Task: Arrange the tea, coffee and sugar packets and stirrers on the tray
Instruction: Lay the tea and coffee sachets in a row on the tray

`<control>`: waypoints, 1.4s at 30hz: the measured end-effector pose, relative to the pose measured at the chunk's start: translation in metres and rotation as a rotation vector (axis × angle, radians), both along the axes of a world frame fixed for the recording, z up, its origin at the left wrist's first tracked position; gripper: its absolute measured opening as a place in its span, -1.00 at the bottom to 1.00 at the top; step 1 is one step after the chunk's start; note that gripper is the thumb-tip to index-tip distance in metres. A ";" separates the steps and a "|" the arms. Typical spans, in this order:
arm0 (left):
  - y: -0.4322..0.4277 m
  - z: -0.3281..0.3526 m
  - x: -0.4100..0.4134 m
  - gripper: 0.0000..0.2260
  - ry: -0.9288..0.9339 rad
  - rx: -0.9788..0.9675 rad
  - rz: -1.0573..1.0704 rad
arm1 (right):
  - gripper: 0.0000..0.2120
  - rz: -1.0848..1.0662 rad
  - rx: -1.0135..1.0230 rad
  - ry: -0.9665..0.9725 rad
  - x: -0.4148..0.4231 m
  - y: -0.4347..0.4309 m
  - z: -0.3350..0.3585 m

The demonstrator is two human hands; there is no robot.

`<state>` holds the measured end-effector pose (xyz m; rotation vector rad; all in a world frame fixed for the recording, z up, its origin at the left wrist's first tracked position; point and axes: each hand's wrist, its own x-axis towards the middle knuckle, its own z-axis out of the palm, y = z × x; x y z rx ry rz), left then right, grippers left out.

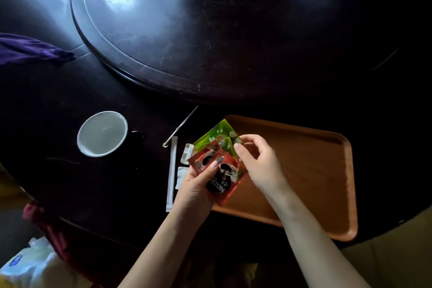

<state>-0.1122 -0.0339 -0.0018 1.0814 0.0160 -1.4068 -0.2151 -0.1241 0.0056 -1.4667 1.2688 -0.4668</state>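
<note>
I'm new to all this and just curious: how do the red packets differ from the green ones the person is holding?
The red coffee packets show a dark cup picture and lie nearest the left hand, under its thumb. The green tea packets carry pale flower-like printing and fan out farther from the person, where the right hand pinches them. Red overlaps green in front. Both are flat, glossy sachets, held above the edge of the orange wooden tray.

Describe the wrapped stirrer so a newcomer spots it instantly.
Start at the tray and go left past the hands to the dark table. The wrapped stirrer lies there, a long white paper sleeve, far longer than the small white packets beside it.
</note>
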 end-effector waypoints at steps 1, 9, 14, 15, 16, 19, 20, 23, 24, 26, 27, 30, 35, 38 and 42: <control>-0.002 -0.002 -0.001 -0.69 0.004 -0.008 -0.021 | -0.90 0.020 0.047 -0.039 -0.001 -0.005 -0.001; -0.001 -0.010 0.010 -0.63 -0.006 0.038 0.015 | -0.78 -0.062 0.108 -0.263 -0.020 -0.038 -0.018; 0.010 -0.009 0.021 -0.78 -0.083 0.041 0.101 | -0.84 0.075 0.014 -0.068 -0.025 -0.057 -0.028; 0.013 -0.010 0.023 -0.81 -0.093 0.048 0.120 | -0.89 0.130 -0.009 0.004 -0.023 -0.061 -0.030; 0.015 -0.010 0.025 -0.82 -0.100 0.058 0.139 | -0.92 0.178 -0.038 0.079 -0.020 -0.064 -0.032; 0.020 -0.013 0.029 -0.83 -0.114 0.087 0.159 | -0.85 0.230 -0.187 0.266 -0.007 -0.069 -0.037; 0.020 -0.012 0.029 -0.82 -0.121 0.094 0.159 | -0.83 0.221 -0.247 0.310 -0.002 -0.069 -0.038; 0.023 -0.014 0.031 -0.76 -0.126 0.093 0.151 | -0.73 0.145 -0.517 0.470 0.005 -0.063 -0.044; 0.023 -0.013 0.031 -0.76 -0.124 0.096 0.145 | -0.71 0.131 -0.631 0.506 0.005 -0.059 -0.046; 0.023 -0.013 0.032 -0.76 -0.117 0.103 0.139 | -0.68 0.179 -0.778 0.490 0.004 -0.050 -0.049; 0.023 -0.014 0.032 -0.75 -0.113 0.103 0.139 | -0.67 0.251 -0.799 0.479 0.003 -0.046 -0.052; 0.020 -0.014 0.032 -0.74 -0.106 0.100 0.138 | -0.64 0.414 -0.772 0.514 0.001 -0.035 -0.058; 0.017 -0.015 0.028 -0.74 -0.091 0.099 0.128 | -0.62 0.379 -0.746 0.568 -0.004 -0.034 -0.060; 0.015 -0.017 0.027 -0.73 -0.085 0.102 0.116 | -0.61 0.371 -0.753 0.568 -0.007 -0.031 -0.061; 0.014 -0.017 0.023 -0.79 -0.092 0.103 0.097 | -0.58 0.368 -0.741 0.548 -0.006 -0.028 -0.062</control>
